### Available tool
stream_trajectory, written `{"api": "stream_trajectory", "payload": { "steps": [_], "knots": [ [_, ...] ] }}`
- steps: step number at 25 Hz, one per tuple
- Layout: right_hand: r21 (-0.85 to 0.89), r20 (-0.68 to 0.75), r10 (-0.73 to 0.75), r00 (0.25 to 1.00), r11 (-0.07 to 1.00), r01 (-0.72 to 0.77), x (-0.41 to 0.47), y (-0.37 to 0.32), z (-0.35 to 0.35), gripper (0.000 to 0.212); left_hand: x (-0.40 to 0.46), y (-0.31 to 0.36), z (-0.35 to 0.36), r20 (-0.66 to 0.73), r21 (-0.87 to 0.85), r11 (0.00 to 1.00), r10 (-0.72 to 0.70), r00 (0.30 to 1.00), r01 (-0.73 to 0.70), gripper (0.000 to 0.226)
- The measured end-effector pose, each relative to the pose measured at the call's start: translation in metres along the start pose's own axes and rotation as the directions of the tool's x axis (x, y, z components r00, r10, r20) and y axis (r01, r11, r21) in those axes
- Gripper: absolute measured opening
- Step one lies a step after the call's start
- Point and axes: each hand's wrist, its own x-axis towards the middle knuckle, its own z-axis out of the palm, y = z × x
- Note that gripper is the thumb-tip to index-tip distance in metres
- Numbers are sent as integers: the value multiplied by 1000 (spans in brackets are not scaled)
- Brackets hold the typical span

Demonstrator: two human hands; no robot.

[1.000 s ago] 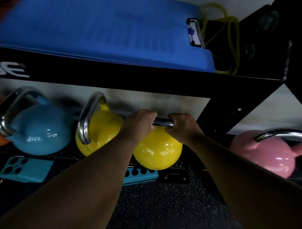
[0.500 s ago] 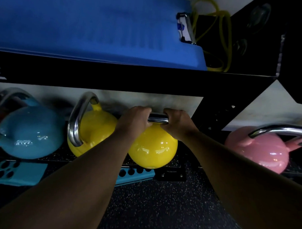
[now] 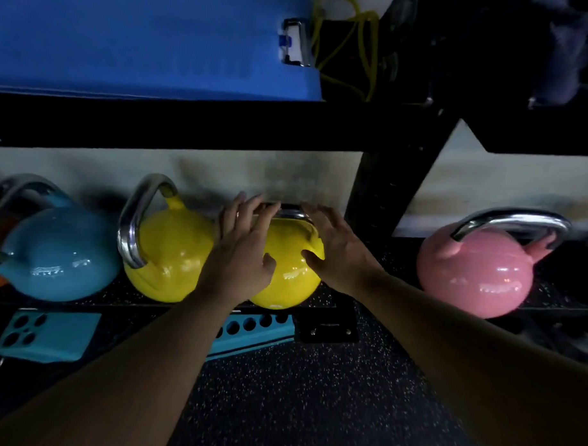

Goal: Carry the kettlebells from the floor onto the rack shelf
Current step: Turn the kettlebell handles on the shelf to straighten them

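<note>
At centre frame a yellow kettlebell [image 3: 284, 276] sits on the low rack shelf [image 3: 325, 296], its steel handle [image 3: 294, 212] uppermost. The left hand [image 3: 242, 254] and right hand [image 3: 337, 251] flank it with fingers spread, each grip open, fingertips near the handle. A second yellow bell [image 3: 169, 257] and a blue one [image 3: 59, 256] sit to the left; a pink one [image 3: 476, 271] stands at right.

Non-task items near the rack
Blue mat [image 3: 139, 44], yellow band [image 3: 363, 47] above hands; teal perforated blocks [image 3: 46, 335] below-left
</note>
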Motion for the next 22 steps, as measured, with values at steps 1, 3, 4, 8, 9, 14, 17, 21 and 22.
{"api": "stream_trajectory", "payload": {
  "steps": [1, 3, 4, 8, 9, 14, 17, 21, 22],
  "knots": [
    [7, -4, -26, 1000, 1000, 26, -12, 5, -9, 73, -7, 13, -1, -18, 25, 999, 43, 999, -43, 77],
    [0, -1, -47, 999, 999, 47, -36, 17, -29, 57, -15, 39, 0, 32, 74, 991, 109, 994, -111, 66],
    [-22, -3, -42, 999, 999, 42, -51, 28, -42, 51, -15, 58, 3, 85, 83, 987, 129, 988, -136, 62],
    [-140, 6, 19, 1000, 990, -18, -117, 91, -108, 43, -6, 147, 21, 243, 96, 977, 163, 956, -191, 53],
    [-164, 1, 30, 1000, 986, -29, -136, 110, -127, 42, -2, 173, 27, 268, 125, 967, 183, 946, -223, 52],
    [-273, -45, 136, 990, 951, -143, -231, 205, -225, 40, 19, 314, 62, 315, 159, 934, 259, 913, -320, 51],
    [-316, -110, 199, 974, 922, -224, -294, 265, -288, 39, 29, 410, 83, 348, 180, 883, 354, 868, -433, 51],
    [-406, -132, 261, 956, 866, -292, -354, 331, -350, 37, 51, 519, 108, 351, 160, 849, 428, 833, -503, 46],
    [-419, -148, 275, 950, 853, -312, -364, 348, -364, 37, 58, 545, 116, 350, 149, 846, 439, 827, -512, 44]
  ]
}}
